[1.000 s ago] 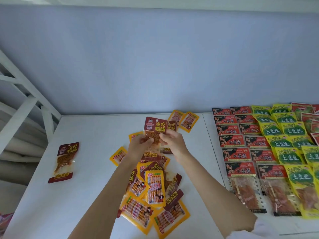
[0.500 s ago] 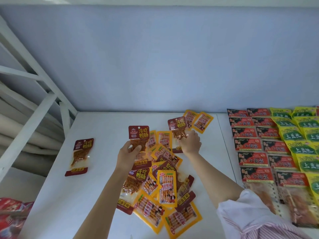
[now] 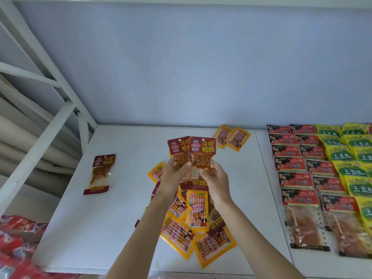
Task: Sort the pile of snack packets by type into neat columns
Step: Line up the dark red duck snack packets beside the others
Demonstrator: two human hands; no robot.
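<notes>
Left hand [image 3: 173,174] and right hand [image 3: 214,175], each grip closed on one of two maroon packets [image 3: 202,153], overlapped and upright; pile [image 3: 193,222] on desk [image 3: 112,214] directly beneath the grip.

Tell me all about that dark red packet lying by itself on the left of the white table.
The lone dark red packet is a flat, glossy plastic pouch. Its maroon top bears a small logo and large yellow characters; a clear window in the middle shows orange-brown strips inside; a maroon band with yellow characters closes the bottom. It lies face up on the white table, slightly tilted, its top towards the wall. Neither hand touches it, and it lies apart from the pile.
</notes>
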